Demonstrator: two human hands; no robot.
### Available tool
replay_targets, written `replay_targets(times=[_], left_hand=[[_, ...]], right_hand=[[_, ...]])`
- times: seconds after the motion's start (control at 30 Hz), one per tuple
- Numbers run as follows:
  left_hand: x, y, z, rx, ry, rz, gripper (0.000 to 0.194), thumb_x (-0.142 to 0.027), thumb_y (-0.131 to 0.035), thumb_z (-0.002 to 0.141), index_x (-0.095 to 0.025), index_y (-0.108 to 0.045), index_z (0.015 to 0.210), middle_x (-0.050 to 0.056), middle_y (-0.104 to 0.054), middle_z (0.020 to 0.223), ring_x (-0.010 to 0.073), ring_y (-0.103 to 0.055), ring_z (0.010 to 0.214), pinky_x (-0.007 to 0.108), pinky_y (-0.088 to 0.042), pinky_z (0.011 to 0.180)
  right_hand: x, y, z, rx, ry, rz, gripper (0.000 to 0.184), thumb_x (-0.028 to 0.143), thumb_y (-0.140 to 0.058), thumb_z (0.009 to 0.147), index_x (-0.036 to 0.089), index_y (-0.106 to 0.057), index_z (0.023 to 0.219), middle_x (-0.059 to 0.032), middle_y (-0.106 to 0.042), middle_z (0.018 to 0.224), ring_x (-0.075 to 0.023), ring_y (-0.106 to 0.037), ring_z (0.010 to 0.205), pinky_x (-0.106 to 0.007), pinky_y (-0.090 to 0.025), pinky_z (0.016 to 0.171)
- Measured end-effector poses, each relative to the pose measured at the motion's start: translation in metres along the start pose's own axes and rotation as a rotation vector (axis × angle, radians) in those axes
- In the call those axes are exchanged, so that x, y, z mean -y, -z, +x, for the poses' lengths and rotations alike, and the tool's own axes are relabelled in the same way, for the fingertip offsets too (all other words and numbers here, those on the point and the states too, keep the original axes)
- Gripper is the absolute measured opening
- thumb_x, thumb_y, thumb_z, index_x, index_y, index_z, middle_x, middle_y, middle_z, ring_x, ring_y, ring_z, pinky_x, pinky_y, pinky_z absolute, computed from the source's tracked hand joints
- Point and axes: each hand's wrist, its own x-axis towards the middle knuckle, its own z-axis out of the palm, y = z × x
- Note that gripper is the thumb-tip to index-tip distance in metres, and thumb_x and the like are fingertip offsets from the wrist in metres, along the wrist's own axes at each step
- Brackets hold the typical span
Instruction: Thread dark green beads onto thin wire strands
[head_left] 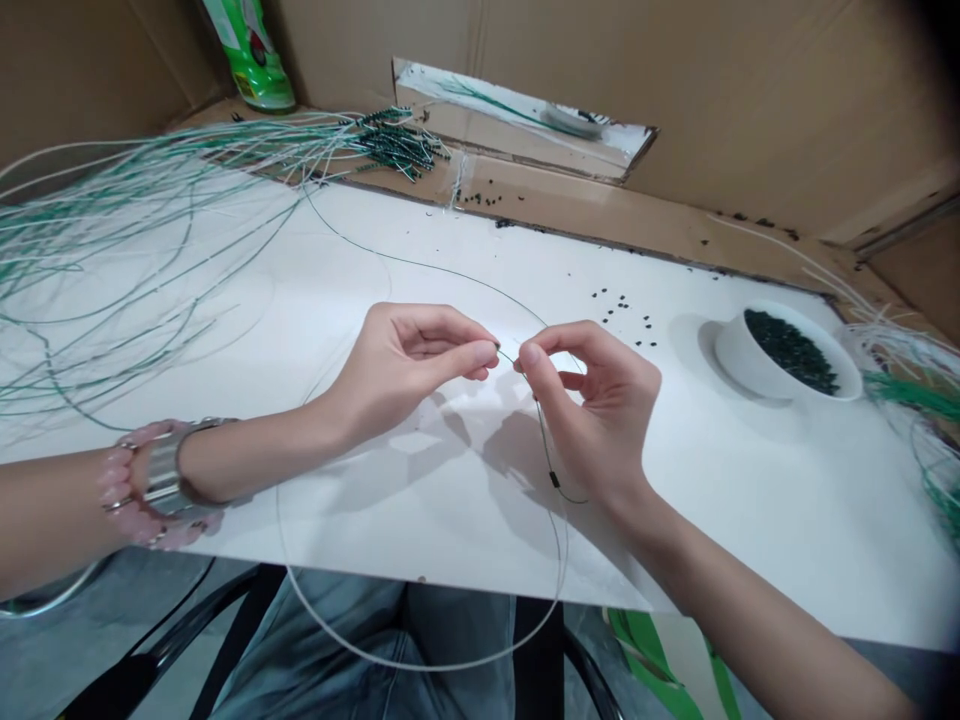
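My left hand (409, 362) and my right hand (592, 415) meet above a white board (420, 500), their fingertips almost touching. A thin dark wire (420, 262) curves across the board, and my left thumb and forefinger pinch it. My right thumb and fingers grip the same wire close by. A small black bead (553, 479) sits on the wire below my right hand. A looped clear cord (420, 665) hangs past the board's front edge. Nearest my right hand lie scattered black beads (619, 315), and beyond them stands a white bowl (739, 360) heaped with dark green beads (791, 350).
A bundle of beaded green-and-white strands (397, 140) spreads across the far left of the board. Cardboard walls (750, 100) rise behind it, with a green bottle (247, 50) at the back. My left wrist wears a pink bracelet (161, 480). My knees show below.
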Motion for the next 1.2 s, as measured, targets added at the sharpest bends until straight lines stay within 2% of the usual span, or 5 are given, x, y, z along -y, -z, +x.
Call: replay_targets(times=[0.27, 0.67, 0.9, 1.07, 1.2], left_hand=[[0.001, 0.0, 0.0, 0.029, -0.022, 0.015, 0.005, -0.02, -0.071, 0.073, -0.016, -0.071, 0.07, -0.001, -0.067, 0.063, 0.0102, -0.063, 0.06, 0.018, -0.052, 0.06], [0.004, 0.002, 0.0, 0.041, -0.06, 0.019, 0.003, -0.02, -0.072, 0.073, -0.017, -0.072, 0.071, 0.0, -0.069, 0.066, 0.0105, -0.063, 0.062, 0.019, -0.05, 0.06], [0.007, 0.005, 0.002, 0.091, -0.131, 0.128, 0.003, -0.022, -0.071, 0.074, -0.019, -0.072, 0.074, 0.001, -0.07, 0.072, 0.012, -0.064, 0.067, 0.019, -0.048, 0.061], [0.007, 0.007, 0.004, 0.095, -0.152, 0.225, 0.008, -0.025, -0.072, 0.074, -0.017, -0.072, 0.075, 0.0, -0.07, 0.074, 0.0119, -0.063, 0.07, 0.021, -0.049, 0.065], [0.008, 0.007, 0.005, 0.084, -0.15, 0.211, 0.008, -0.024, -0.073, 0.073, -0.015, -0.072, 0.074, 0.0, -0.07, 0.073, 0.0111, -0.063, 0.07, 0.021, -0.05, 0.067]], right_hand=[[-0.001, 0.004, 0.001, 0.07, 0.198, -0.169, 0.011, 0.012, -0.06, 0.078, 0.02, -0.06, 0.07, 0.0022, -0.064, 0.068, -0.0104, -0.055, 0.064, -0.024, -0.043, 0.048], [-0.001, 0.006, 0.002, 0.114, 0.196, -0.162, 0.012, 0.013, -0.059, 0.08, 0.02, -0.06, 0.071, 0.0025, -0.063, 0.068, -0.0095, -0.052, 0.062, -0.022, -0.043, 0.048], [-0.006, 0.011, 0.005, 0.207, 0.331, -0.28, 0.01, 0.014, -0.058, 0.084, 0.02, -0.061, 0.075, 0.0006, -0.061, 0.068, -0.0112, -0.051, 0.065, -0.022, -0.046, 0.05], [-0.012, 0.012, 0.007, 0.202, 0.248, -0.163, 0.011, 0.014, -0.062, 0.082, 0.023, -0.066, 0.076, 0.0023, -0.066, 0.071, -0.0113, -0.06, 0.067, -0.024, -0.055, 0.057], [-0.016, 0.01, 0.008, 0.147, 0.16, -0.114, 0.006, 0.017, -0.07, 0.076, 0.022, -0.069, 0.073, 0.0047, -0.069, 0.07, -0.0094, -0.062, 0.065, -0.02, -0.055, 0.057]])
